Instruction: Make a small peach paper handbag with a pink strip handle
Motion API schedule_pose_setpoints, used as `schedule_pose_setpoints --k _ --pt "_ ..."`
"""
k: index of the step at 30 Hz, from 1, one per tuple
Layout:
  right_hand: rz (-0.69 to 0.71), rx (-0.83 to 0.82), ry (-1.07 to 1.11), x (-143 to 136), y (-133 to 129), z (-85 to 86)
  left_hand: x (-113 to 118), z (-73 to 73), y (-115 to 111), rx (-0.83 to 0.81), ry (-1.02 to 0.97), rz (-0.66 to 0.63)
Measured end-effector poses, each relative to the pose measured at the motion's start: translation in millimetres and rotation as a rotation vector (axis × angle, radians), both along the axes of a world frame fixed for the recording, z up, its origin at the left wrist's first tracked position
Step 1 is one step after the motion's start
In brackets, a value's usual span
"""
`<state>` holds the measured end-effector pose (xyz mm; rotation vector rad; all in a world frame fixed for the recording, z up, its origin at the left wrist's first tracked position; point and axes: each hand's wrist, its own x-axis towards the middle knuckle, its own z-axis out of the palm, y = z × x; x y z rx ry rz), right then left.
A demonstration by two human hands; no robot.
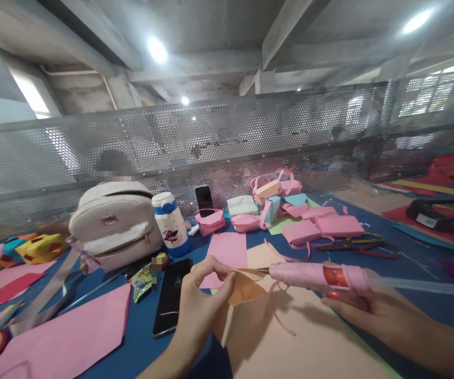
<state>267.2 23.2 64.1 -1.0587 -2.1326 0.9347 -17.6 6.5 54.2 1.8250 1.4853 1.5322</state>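
Gluing a peach paper box at the near edge of the blue table point(140, 321).

I am pinching the folded peach box point(246, 305) by its top flap with my left hand point(201, 297), while my right hand point(373, 310) is gripping a pink glue gun point(314, 276), its nozzle touching the flap. I judge the gluing step underway; next calls for pressing the flap shut, squarely. A dark phone point(170, 297) is lying just left. The bottle point(170, 223) shows a cartoon figure; no writing is readable.
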Motion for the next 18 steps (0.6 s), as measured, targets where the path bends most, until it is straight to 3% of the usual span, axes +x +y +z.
schedule_pose_setpoints --k 7,18 --pt "-0.069 -0.020 0.120 -13 -4 3.9 -1 -0.6 2 -0.058 -0.071 0.018" --pt "-0.132 0.012 0.081 -13 7 5.6 -3 -8.4 8 -0.107 -0.179 0.028"
